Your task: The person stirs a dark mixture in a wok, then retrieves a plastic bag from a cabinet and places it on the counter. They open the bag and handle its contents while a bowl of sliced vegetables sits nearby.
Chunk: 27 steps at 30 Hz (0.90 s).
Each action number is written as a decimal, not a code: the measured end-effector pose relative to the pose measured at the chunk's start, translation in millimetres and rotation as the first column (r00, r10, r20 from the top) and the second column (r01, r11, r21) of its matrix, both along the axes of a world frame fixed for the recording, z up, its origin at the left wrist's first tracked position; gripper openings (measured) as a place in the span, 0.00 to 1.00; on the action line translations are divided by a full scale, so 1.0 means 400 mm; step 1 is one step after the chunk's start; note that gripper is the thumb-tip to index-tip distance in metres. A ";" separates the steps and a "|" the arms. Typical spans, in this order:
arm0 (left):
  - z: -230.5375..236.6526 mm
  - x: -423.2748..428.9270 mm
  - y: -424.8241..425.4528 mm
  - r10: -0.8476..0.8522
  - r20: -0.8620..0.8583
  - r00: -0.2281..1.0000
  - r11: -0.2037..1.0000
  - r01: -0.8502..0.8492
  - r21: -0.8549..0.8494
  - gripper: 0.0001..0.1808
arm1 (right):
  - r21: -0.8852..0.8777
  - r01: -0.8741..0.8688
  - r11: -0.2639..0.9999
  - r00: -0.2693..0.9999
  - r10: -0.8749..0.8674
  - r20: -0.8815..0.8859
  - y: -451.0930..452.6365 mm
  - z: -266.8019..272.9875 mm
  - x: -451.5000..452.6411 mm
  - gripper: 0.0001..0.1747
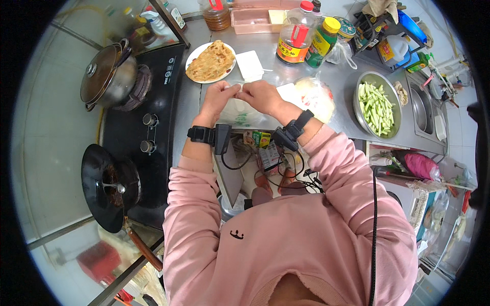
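Note:
My left hand and my right hand meet over the counter's front part. Their fingertips pinch the gathered top of a translucent plastic bag with green print. What the bag holds is hard to make out. Just beyond my hands, a browned flatbread lies on a white plate. Beside that plate sits a small white square container with a white handle-like piece at its side. Right of my right hand rests another clear plastic bag with pale contents and red print.
Left, a lidded pot and a wok with a ladle stand on the black gas stove. An oil bottle and a yellow-capped jar stand behind. Right, a steel bowl holds cut green vegetable strips beside the sink.

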<state>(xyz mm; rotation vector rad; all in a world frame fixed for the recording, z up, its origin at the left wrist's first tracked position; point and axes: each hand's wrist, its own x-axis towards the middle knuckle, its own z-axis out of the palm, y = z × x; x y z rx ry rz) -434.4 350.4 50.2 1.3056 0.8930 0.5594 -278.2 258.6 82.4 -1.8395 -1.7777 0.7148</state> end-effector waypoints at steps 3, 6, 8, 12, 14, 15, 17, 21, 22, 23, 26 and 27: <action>-0.045 -0.007 0.016 -0.002 0.056 0.998 0.992 -0.005 0.126 0.20 | -0.035 -0.050 0.998 0.979 0.056 0.196 0.002 -0.007 0.014 0.21; -0.104 -0.029 0.049 0.152 -0.144 0.978 0.930 -0.092 0.355 0.22 | -0.125 -0.047 0.991 0.886 0.099 0.452 -0.012 -0.025 0.043 0.17; -0.137 -0.043 0.071 0.224 -0.247 0.943 0.872 -0.081 0.483 0.23 | -0.185 -0.026 0.982 0.836 0.123 0.536 -0.023 -0.036 0.056 0.14; -0.182 -0.073 0.080 0.327 -0.421 0.846 0.779 0.010 0.626 0.22 | -0.324 -0.086 0.942 0.745 0.277 0.607 -0.042 -0.051 0.060 0.14; -0.195 -0.085 0.085 0.341 -0.494 0.800 0.795 0.035 0.606 0.22 | -0.367 -0.084 0.926 0.721 0.311 0.619 -0.045 -0.056 0.062 0.13; -0.200 -0.092 0.090 0.361 -0.514 0.778 0.786 0.043 0.616 0.22 | -0.377 -0.083 0.922 0.711 0.320 0.626 -0.046 -0.059 0.063 0.13; -0.207 -0.105 0.097 0.353 -0.531 0.770 0.803 0.041 0.594 0.22 | -0.400 -0.081 0.913 0.693 0.340 0.636 -0.047 -0.065 0.065 0.13; -0.206 -0.119 0.098 0.365 -0.542 0.757 0.809 0.030 0.587 0.21 | -0.396 -0.047 0.917 0.735 0.300 0.608 -0.048 -0.082 0.073 0.13; -0.200 -0.122 0.093 0.381 -0.521 0.764 0.806 0.002 0.592 0.20 | -0.380 -0.014 0.925 0.772 0.251 0.584 -0.050 -0.086 0.078 0.13; -0.192 -0.122 0.088 0.399 -0.498 0.770 0.801 -0.027 0.598 0.20 | -0.362 0.021 0.932 0.805 0.199 0.559 -0.048 -0.091 0.083 0.13; -0.156 -0.117 0.065 0.434 -0.221 0.873 0.722 -0.191 0.664 0.16 | -0.211 0.095 0.973 0.991 -0.072 0.116 -0.045 -0.102 0.106 0.14; -0.143 -0.110 0.053 0.425 -0.081 0.901 0.687 -0.263 0.677 0.15 | -0.169 0.033 0.985 0.990 -0.055 -0.131 -0.039 -0.107 0.108 0.14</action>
